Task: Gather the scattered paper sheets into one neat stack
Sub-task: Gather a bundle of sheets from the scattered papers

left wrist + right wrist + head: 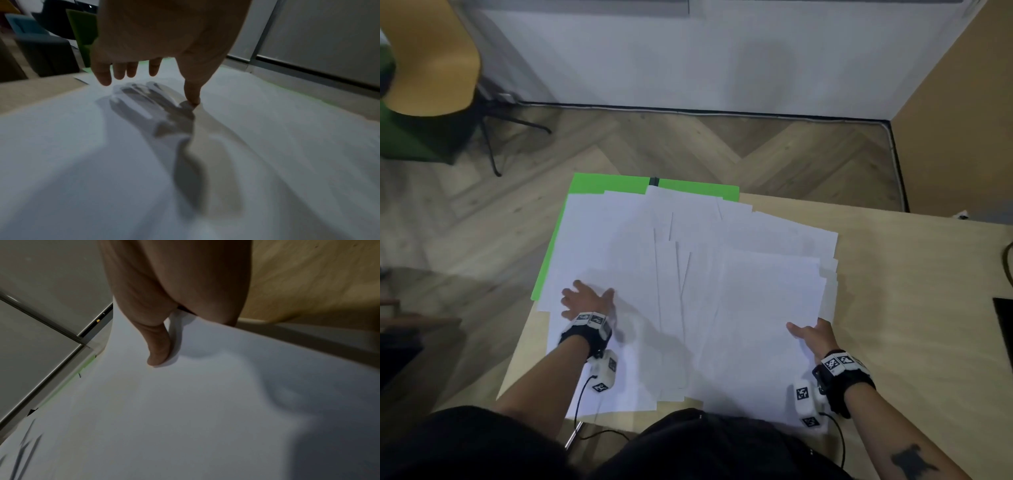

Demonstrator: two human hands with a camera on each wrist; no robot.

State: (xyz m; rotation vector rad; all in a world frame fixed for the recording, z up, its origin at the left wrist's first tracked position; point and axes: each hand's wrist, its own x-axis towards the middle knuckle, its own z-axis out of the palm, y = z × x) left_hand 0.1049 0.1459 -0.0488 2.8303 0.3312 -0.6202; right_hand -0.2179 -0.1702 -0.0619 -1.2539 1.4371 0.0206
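Paper sheets: white, many, overlapping in a loose fan that covers most of the near-left part of the tabletop; edges unaligned, several corners jutting out on the far and right sides.
Green sheet: under the paper sheets, showing along their far and left edges; its left part overhangs the tabletop edge.
Left hand: over the left part of the paper sheets, near their left edge.
Left fingers: spread wide and straight, holding nothing; thumb tip touches the paper, the other tips sit just above it with shadows below.
Right hand: at the right edge of the paper sheets, near their near-right corner.
Right fingers: hidden beyond the paper edge; thumb lies flat on top of the sheet; cannot tell whether the edge is pinched.
Black object: at the right rim of the tabletop, well apart from the paper sheets.
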